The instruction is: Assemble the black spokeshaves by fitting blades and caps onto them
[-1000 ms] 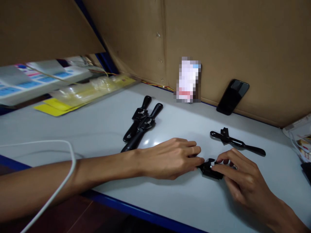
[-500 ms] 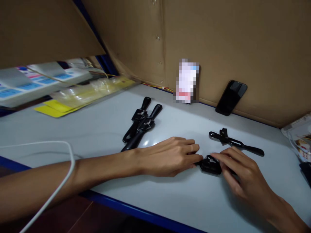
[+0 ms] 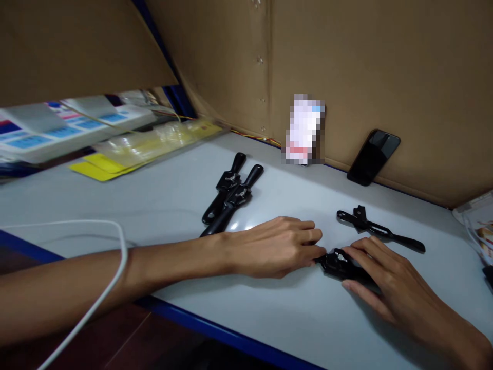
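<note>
A black spokeshave [image 3: 336,264] lies low over the table between my hands, a small silvery screw showing on its body. My left hand [image 3: 275,247] has its fingers closed round the left handle, which they mostly hide. On the other side, my right hand [image 3: 389,280] rests along the right handle, fingers over its top and thumb on the near side. Two more black spokeshaves [image 3: 219,218] lie overlapping beyond my left wrist. Behind my right hand, a bare spokeshave frame [image 3: 406,243] lies with a small dark plate [image 3: 360,219] across it.
A white cable [image 3: 122,246] crosses over my left forearm. Against the cardboard wall [image 3: 346,61] lean a blurred-out bright panel [image 3: 306,128] and a black phone [image 3: 373,156]. Yellow cards in clear plastic [image 3: 131,154] lie at back left, near a white power strip [image 3: 77,131].
My right thumb has moved down and away from the fingers, uncovering more of the right handle. My left hand keeps its hold. The whole view has shifted slightly.
</note>
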A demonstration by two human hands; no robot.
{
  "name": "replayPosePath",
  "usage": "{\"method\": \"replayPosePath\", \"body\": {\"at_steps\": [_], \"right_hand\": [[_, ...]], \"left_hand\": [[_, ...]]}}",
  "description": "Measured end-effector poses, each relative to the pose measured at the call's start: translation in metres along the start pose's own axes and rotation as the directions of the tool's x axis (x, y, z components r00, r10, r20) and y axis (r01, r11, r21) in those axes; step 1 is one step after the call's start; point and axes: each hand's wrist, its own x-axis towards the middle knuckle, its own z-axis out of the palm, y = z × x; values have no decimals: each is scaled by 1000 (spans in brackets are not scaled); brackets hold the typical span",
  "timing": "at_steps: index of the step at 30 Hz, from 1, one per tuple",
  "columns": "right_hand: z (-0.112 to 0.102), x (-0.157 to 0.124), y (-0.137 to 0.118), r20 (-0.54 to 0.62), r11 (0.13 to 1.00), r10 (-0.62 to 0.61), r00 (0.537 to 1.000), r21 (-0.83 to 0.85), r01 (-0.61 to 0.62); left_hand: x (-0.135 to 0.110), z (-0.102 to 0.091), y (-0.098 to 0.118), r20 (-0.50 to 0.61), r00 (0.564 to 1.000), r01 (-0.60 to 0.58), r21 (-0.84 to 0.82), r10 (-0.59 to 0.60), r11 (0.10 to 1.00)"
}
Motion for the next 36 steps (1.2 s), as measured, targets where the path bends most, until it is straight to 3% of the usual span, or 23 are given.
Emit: {"method": "replayPosePath", "body": {"at_steps": [5, 16, 36], "right_hand": [[-3, -2, 1, 14, 998, -22, 1000, -53, 22], [-2, -6, -7, -97, 979, -44, 994, -205, 23], [-2, -5, -7, -87, 987, -6, 996, -162, -8]], "left_hand": [[0, -1, 0, 18, 1000, 1, 10, -1, 1000], [0, -2, 0, 23, 1000, -7, 7, 7, 1000], [0, -3, 1, 21, 1000, -19, 21, 19, 1000]]}}
